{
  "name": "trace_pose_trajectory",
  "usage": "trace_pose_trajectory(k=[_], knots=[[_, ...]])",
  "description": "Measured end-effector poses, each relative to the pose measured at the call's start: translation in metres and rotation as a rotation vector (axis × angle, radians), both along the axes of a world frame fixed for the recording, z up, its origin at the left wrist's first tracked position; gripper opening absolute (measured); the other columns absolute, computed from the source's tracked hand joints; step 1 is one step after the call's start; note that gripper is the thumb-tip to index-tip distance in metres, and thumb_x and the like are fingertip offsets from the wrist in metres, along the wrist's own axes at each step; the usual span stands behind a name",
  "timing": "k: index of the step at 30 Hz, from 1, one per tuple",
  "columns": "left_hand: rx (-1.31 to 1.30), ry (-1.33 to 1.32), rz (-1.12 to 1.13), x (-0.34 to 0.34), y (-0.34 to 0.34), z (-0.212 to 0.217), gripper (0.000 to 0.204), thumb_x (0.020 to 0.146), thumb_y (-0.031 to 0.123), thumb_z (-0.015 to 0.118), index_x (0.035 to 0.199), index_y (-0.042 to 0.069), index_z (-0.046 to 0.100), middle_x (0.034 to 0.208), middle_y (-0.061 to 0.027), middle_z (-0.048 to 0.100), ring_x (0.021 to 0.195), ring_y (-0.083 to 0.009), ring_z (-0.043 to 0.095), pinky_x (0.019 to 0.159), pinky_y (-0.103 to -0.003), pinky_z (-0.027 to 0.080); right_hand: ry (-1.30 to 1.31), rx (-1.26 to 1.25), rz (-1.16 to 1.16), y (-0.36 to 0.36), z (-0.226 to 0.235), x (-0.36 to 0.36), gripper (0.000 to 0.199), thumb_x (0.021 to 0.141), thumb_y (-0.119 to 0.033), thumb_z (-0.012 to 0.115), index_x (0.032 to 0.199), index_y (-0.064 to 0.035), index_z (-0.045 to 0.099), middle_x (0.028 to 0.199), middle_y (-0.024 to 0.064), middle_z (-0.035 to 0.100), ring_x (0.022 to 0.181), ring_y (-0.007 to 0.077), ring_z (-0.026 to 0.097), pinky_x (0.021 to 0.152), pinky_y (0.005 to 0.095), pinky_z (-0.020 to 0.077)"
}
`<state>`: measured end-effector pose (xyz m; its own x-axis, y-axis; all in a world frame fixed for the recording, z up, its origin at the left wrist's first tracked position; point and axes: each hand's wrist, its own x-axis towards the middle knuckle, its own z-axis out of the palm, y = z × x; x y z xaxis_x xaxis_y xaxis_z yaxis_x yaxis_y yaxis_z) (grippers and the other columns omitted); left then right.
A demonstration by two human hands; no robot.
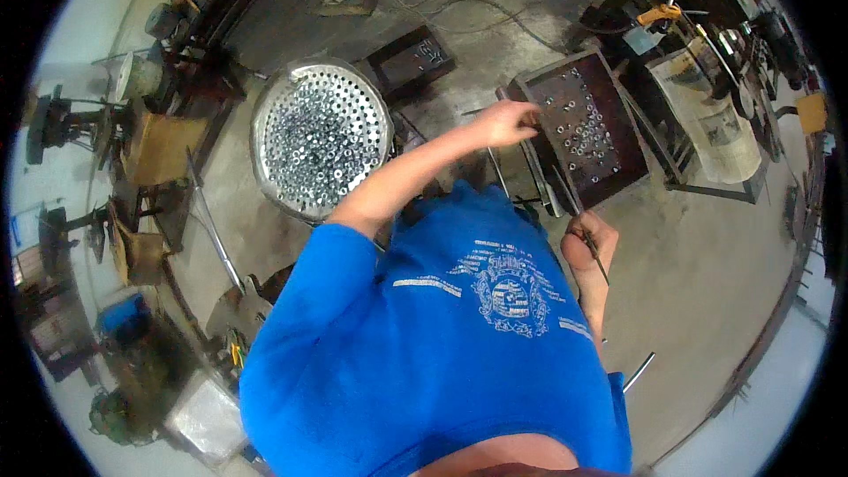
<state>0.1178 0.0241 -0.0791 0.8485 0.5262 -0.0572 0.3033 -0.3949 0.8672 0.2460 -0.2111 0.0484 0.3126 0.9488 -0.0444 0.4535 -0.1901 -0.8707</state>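
My left hand (pixel 511 124) is at the left rim of a dark rectangular metal tray (pixel 629 162), its fingers curled together. Whatever they may hold is too small to make out. By the tray's near edge, my right hand (pixel 590 241) is closed around a thin dark metal rod (pixel 601 267), which slants from the tray's side down past the fist. Loose metal nuts (pixel 590 134) lie scattered inside the tray. To the left of my left forearm stands a round perforated metal basin (pixel 369 110), heaped with many shiny nuts (pixel 309 137).
A smaller dark metal box (pixel 402 62) with a few pieces in it sits beyond the basin. A cable (pixel 481 4) curves over the floor at the back. Machinery (pixel 168 44) lines the left side, and a pale translucent container (pixel 707 115) stands at the right.
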Motion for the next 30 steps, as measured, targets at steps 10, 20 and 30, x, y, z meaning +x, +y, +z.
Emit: trace_pose_trajectory(k=[10, 20, 30], knots=[[0.269, 0.891, 0.472, -0.269, 0.030, -0.023, 0.028, 0.077, 0.028, 0.064, 0.090, 0.004, 0.069, 0.087, -0.0182, 0.068, 0.085, -0.0342, 0.066, 0.075, -0.045, 0.053, 0.001, -0.029, 0.164, 0.037, 0.019, -0.029, 0.015, 0.061, -0.009, 0.056, 0.061, 0.0001, 0.044, 0.059, 0.0074, 0.040, 0.055, 0.0167, 0.040, 0.051, 0.0304, 0.0297], [0.353, 0.955, 0.364, -0.265, 0.025, -0.049, 0.032, 0.075, 0.033, 0.065, 0.081, 0.002, 0.069, 0.086, -0.0180, 0.068, 0.078, -0.0340, 0.067, 0.072, -0.045, 0.053, -0.042, -0.094, 0.251, 0.046, 0.017, -0.068, 0.020, 0.062, -0.014, 0.061, 0.064, 0.0016, 0.048, 0.063, 0.0159, 0.046, 0.056, 0.0289, 0.046, 0.051, 0.0376, 0.0332], [0.456, 0.796, 0.274, -0.274, 0.029, -0.060, 0.028, 0.079, 0.027, 0.060, 0.098, 0.007, 0.065, 0.079, -0.0201, 0.066, 0.075, -0.0364, 0.065, 0.066, -0.048, 0.052, -0.109, -0.109, 0.211, 0.043, 0.012, -0.100, 0.018, 0.061, -0.012, 0.062, 0.064, 0.0000, 0.049, 0.065, 0.0161, 0.048, 0.057, 0.0312, 0.047, 0.051, 0.0385, 0.0338]])
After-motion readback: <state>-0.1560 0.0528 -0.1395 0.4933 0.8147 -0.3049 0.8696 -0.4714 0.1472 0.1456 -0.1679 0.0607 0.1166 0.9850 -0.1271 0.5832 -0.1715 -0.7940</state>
